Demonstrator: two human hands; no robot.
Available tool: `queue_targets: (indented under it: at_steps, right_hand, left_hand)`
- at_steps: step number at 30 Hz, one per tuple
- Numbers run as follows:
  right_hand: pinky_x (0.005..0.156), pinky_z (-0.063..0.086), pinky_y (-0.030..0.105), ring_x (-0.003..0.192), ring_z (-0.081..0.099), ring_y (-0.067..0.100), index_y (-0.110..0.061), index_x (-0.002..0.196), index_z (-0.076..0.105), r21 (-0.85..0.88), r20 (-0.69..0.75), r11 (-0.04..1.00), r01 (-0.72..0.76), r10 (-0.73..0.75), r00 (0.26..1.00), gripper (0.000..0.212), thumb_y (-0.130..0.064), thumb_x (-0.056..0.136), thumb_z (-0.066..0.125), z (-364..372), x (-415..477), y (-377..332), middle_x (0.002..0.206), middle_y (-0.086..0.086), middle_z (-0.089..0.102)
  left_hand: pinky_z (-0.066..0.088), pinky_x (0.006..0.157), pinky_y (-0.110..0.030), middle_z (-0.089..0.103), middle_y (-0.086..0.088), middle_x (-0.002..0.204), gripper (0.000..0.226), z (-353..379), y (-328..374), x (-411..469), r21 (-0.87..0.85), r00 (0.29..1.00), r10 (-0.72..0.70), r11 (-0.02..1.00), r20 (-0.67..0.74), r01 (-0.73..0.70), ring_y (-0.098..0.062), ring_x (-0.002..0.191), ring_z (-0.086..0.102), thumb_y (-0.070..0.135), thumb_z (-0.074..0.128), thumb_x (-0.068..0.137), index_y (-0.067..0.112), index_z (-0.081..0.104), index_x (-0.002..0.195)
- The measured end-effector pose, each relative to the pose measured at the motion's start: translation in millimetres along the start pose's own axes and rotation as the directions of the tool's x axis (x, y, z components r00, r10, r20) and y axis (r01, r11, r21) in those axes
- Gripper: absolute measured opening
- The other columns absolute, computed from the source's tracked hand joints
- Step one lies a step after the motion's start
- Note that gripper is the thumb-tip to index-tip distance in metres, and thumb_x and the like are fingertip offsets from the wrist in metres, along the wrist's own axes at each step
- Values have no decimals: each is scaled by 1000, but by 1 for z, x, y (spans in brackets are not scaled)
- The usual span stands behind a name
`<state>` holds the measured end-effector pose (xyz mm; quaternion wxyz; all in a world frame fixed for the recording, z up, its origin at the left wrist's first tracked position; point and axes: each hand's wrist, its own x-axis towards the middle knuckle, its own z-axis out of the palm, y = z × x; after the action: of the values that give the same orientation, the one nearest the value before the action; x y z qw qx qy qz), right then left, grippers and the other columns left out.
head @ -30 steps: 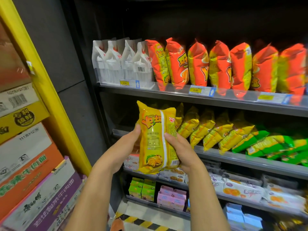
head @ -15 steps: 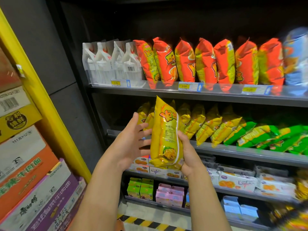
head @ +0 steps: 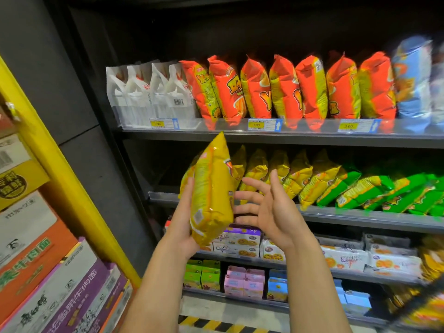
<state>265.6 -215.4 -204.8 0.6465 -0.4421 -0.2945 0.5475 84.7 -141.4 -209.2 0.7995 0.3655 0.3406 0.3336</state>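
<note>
My left hand (head: 183,222) grasps a yellow instant-noodle packet (head: 211,188) from its left side and lower end, thumb lying up the near edge and the other fingers out of sight behind it. The packet stands almost upright in the air, its top leaning a little to the right, in front of the left end of the middle shelf (head: 360,218) and not resting on it. My right hand (head: 269,210) is released, palm turned left towards the packet, fingers spread and straight. Its fingertips (head: 240,195) come right up to the packet's right side, and I cannot tell whether they touch it. Beyond my right hand a row of matching yellow packets (head: 298,174) leans along the middle shelf, with green packets (head: 384,191) further right. On the upper shelf (head: 300,138) white bags (head: 149,92) stand at the left, then orange packets (head: 283,90), then blurred blue packets (head: 413,80) at the far right. Yellow price tags (head: 255,124) sit on that shelf's front rail. Below the held packet lie biscuit boxes (head: 242,241), and under those stand small drink cartons (head: 201,275) in green, pink and blue. At my left a yellow post (head: 72,188) slants up beside stacked noodle cases (head: 48,272).
</note>
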Motion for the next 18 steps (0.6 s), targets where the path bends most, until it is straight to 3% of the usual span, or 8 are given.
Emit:
queue_targets:
  at_steps: [3, 5, 10, 14, 16, 18]
  right_hand:
    - [70, 61, 41, 87, 74, 29, -14, 137, 59, 12, 32, 1000, 23, -23, 999, 82, -74, 87, 35, -1, 0, 2, 114, 17, 77]
    - [72, 61, 40, 89, 73, 27, -13, 137, 59, -17, 45, 999, 31, -31, 999, 83, -74, 86, 36, 0, 0, 4, 113, 15, 77]
    - [82, 61, 46, 97, 76, 26, -14, 137, 60, -101, 35, 994, 45, -42, 999, 82, -74, 84, 41, 2, 1, 5, 113, 9, 78]
    - [99, 59, 42, 115, 74, 16, -29, 133, 62, -230, 96, 970, 79, -58, 994, 58, -66, 90, 48, 8, -7, 2, 122, -3, 78]
    - [102, 58, 40, 117, 73, 14, -28, 137, 62, -318, 124, 940, 124, -88, 988, 48, -52, 96, 56, 11, -11, 1, 125, -6, 76]
    - [104, 57, 45, 117, 72, 15, -26, 137, 62, -379, 106, 908, 177, -148, 983, 43, -41, 96, 68, 10, -13, 2, 126, -6, 76]
  left_hand:
    - [63, 70, -37, 79, -14, 112, 74, -3, -6, 1, -152, 1000, 11, 988, -2, -11, -27, 90, 79, 74, 48, 93, 19, 62, 141]
    - [63, 65, -35, 79, -14, 109, 73, -3, -7, 2, -156, 1000, 19, 988, 2, -18, -25, 84, 79, 74, 47, 94, 19, 63, 139]
    - [51, 108, -53, 71, -13, 135, 77, 0, -2, 2, 23, 999, 52, 998, 9, -53, -33, 123, 70, 78, 45, 91, 25, 60, 145]
    - [57, 103, -50, 73, 4, 131, 81, 9, 0, -2, 351, 966, 256, 908, -35, -228, -17, 114, 75, 79, 58, 79, 35, 52, 147]
    - [60, 98, -44, 72, 11, 129, 67, 13, -1, -4, 501, 925, 379, 805, -18, -319, -7, 109, 74, 75, 58, 79, 42, 49, 136]
    - [58, 101, -46, 71, 19, 126, 57, 15, -1, -7, 582, 906, 422, 726, 43, -366, -6, 113, 72, 74, 59, 82, 49, 47, 131]
